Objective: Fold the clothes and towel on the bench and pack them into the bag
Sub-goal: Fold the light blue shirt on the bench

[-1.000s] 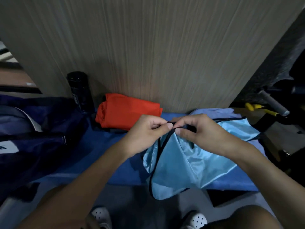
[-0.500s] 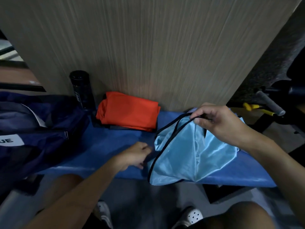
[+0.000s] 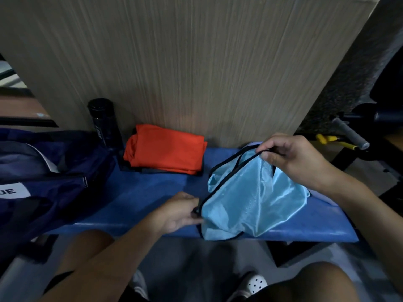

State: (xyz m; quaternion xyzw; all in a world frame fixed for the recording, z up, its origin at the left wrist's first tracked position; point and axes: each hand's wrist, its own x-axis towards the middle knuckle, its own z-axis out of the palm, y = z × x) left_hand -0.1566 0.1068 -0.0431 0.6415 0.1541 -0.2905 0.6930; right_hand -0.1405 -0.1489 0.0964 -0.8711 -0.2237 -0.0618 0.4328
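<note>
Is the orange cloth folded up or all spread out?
Folded. The orange fabric garment lies as a compact rectangle with layered edges at the back of the blue padded bench.

Probably passable bench (image 3: 141, 192) gap between bag (image 3: 54, 182) and blue garment (image 3: 250, 197)

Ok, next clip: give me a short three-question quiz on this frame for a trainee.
1. True or false: the orange garment lies folded on the blue bench.
2. Fill in: by the wall, just left of the orange garment, stands a ___.
3. The right hand has its grip on: A the navy bag; B the black-trimmed edge of the light blue garment; C the orange garment.
Key: 1 true; 2 black bottle; 3 B.
</note>
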